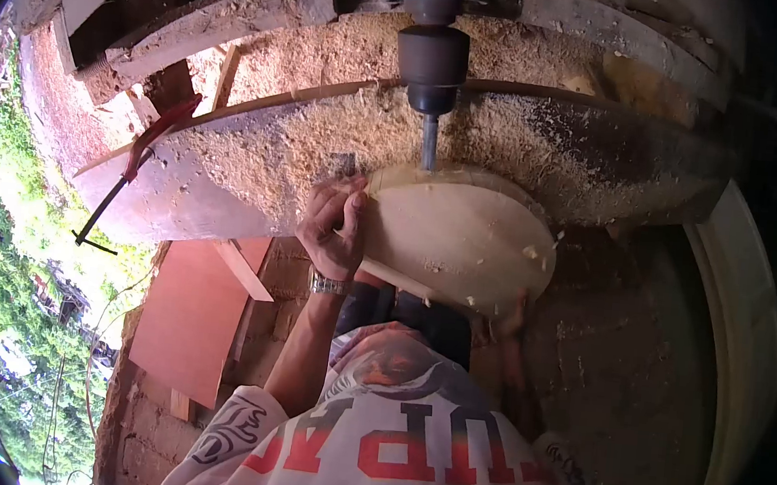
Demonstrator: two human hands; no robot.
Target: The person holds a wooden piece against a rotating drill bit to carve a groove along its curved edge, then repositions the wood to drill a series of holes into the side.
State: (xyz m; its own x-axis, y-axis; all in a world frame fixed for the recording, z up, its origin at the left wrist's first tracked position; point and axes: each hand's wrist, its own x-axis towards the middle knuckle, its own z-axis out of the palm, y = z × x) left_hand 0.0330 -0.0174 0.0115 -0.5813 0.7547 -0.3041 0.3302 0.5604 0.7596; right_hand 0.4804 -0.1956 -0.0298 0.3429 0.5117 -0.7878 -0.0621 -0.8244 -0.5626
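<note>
A pale oval wooden board (454,234) lies under a drill press chuck (432,66). The metal bit (430,143) comes down at the board's far edge; whether it cuts into the wood cannot be made out. My left hand (333,224), with a metal watch at the wrist, is closed on the board's left edge, fingers curled. At the near right edge, my right hand (511,318) grips the board, dim and partly hidden by shadow. A few wood chips sit on the board's face.
Sawdust covers the worktable (257,162) around the board. A red-handled clamp (152,143) is fixed at the table's left side. Below it leans a reddish panel (192,318) with a wooden strip. A brick wall (617,373) stands on the right, greenery outside on the left.
</note>
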